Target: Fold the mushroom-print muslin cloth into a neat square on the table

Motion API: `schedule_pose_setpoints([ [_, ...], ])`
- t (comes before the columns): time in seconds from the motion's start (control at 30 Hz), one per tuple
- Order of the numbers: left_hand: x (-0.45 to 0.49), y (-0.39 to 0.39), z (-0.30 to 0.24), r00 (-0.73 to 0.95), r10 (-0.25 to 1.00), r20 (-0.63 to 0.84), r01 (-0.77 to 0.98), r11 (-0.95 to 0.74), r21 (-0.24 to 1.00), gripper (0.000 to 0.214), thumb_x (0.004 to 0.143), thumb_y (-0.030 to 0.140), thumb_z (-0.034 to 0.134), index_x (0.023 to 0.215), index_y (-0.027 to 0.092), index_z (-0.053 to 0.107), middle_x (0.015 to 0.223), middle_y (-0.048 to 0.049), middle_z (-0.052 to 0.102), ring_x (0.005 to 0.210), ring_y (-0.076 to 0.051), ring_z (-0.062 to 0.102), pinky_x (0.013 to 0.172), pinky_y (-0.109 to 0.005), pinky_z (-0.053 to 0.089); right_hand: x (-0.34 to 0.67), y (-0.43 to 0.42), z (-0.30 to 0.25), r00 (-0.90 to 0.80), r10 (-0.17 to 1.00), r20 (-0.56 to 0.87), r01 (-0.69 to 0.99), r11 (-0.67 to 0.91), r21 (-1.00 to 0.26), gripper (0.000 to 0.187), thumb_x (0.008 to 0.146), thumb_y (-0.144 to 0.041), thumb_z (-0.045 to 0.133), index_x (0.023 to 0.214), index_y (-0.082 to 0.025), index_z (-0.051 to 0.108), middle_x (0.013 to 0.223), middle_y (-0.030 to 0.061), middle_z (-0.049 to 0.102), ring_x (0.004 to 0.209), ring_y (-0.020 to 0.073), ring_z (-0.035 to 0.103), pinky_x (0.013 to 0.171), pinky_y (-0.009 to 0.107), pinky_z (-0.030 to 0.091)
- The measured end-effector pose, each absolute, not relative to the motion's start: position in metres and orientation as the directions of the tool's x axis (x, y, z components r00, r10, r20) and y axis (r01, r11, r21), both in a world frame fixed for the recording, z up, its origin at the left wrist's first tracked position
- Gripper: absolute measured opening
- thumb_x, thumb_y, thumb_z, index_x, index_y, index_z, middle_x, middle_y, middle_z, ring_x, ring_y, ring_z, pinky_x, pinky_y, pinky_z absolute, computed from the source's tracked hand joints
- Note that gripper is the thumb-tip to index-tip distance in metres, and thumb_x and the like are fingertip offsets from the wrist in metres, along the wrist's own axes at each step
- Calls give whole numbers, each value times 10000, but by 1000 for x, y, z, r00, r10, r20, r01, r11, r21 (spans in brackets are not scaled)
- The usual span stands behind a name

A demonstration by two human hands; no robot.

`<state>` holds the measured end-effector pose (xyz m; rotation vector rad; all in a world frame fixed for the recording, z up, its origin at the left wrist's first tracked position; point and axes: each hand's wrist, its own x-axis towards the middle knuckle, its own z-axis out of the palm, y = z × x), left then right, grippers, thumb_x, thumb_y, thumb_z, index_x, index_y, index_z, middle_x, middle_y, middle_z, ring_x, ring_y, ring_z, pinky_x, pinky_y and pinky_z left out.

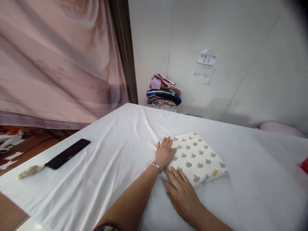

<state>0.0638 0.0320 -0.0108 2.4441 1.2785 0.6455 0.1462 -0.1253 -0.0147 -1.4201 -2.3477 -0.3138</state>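
Observation:
A folded white cloth with a print of grey, green, red and yellow mushrooms lies flat on the white-covered table. My left hand, with a bracelet at the wrist, rests on the cloth's left edge, fingers spread. Closer to me, my right hand lies palm down with its fingertips at the cloth's near left corner. Its fingers are stretched out. Neither hand grasps anything.
A black phone with a pale tassel lies at the table's left. Behind the far edge rises a stack of folded clothes. Two paper notes hang on the wall. A pink curtain drapes at the left.

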Motion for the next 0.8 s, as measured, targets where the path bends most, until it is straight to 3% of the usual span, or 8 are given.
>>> schedule_pose_setpoints([
  [0.17,62,35,-14,499,828,255,715,-560,419,452,889,402,381,1311,239,391,1447,-21,298,1345,-218,189,1080,-479,168,143,-127,-11,-406,840,359,885,459,-75,302,859,-151,450,1136,-185,565,1351,112,446,1293,265,316,1029,467,317],
  [0.3,62,35,-13,500,825,264,724,-566,396,450,890,394,377,1308,231,402,1444,-23,303,1341,-216,203,1074,-472,190,150,-128,9,-428,860,277,821,498,-277,318,846,-230,486,1155,-225,558,1367,68,434,1311,242,287,1049,463,287],
  [0.37,62,35,-13,503,823,265,720,-568,399,451,887,396,380,1306,231,404,1445,-24,302,1340,-218,204,1070,-477,195,167,-122,22,-384,869,312,784,485,-387,340,845,-250,481,1178,-241,551,1348,51,458,1301,223,312,1038,436,319],
  [0.47,63,35,-14,501,824,265,717,-567,406,457,885,406,379,1308,232,401,1444,-27,303,1341,-225,201,1064,-498,193,214,-105,36,-84,887,453,815,323,-481,342,862,-261,439,1182,-245,557,1323,42,482,1296,214,322,1048,431,309],
  [0.53,63,36,-16,501,821,273,719,-571,397,459,885,412,376,1305,231,404,1443,-32,306,1341,-229,203,1063,-504,192,254,-90,39,133,882,451,849,134,-512,374,838,-297,469,1198,-234,547,1348,44,452,1292,221,326,1064,426,282],
  [0.63,63,37,-17,510,811,287,719,-585,375,463,884,423,368,1305,234,403,1443,-36,305,1342,-237,198,1060,-514,194,303,-75,31,497,855,148,742,-331,-583,497,812,-298,489,1291,-172,456,1427,83,334,1312,245,283,1072,405,245],
  [0.7,63,37,-17,516,806,291,721,-592,361,471,883,428,366,1310,232,399,1447,-38,296,1347,-244,184,1061,-521,186,321,-72,21,551,834,30,680,-428,-596,544,787,-295,521,1299,-126,445,1365,138,419,1246,280,390,1035,418,293],
  [0.8,64,36,-14,514,806,294,733,-591,338,497,881,435,364,1322,207,391,1458,-57,266,1354,-256,155,1068,-524,160,330,-77,9,569,820,-54,620,-472,-626,560,756,-333,566,1276,-145,474,1287,134,509,1180,287,467,994,403,340],
])
